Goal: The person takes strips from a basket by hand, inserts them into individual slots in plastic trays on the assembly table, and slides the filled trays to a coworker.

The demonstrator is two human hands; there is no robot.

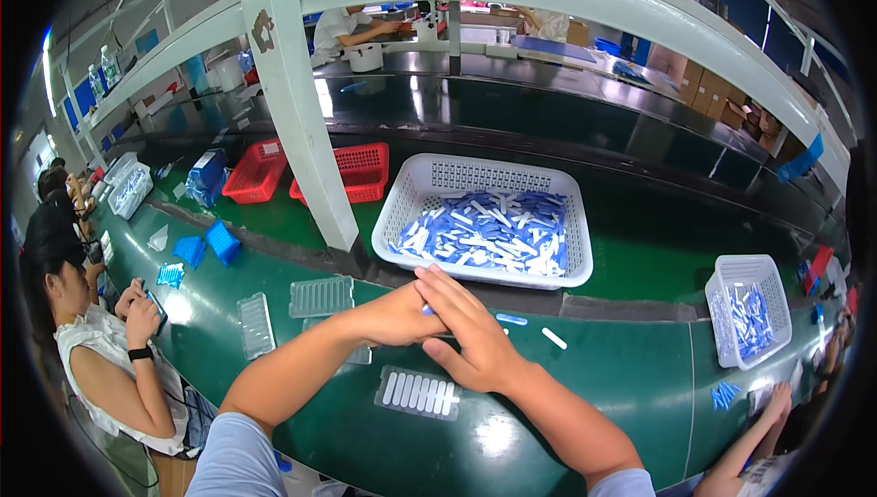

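My left hand (395, 314) and my right hand (480, 342) meet over the green table, in front of a white basket (388, 232) heaped with blue-and-white strips (493, 227). The left fingers are curled and mostly hidden; a bit of a blue strip (427, 310) shows there. Stretched out straight, the right fingers lie across the left hand. Below them sits a clear plastic tray (452, 413) with a row of white strips in its slots. To the right lie a loose blue strip (512, 320) and a loose white strip (554, 338).
Clear slotted trays (322, 297) lie left, one partly behind my left forearm. A white post (292, 86) rises behind. Two red baskets (258, 173) and blue packs (222, 241) stand far left; another white basket (717, 333) is at right. Co-workers sit on both sides.
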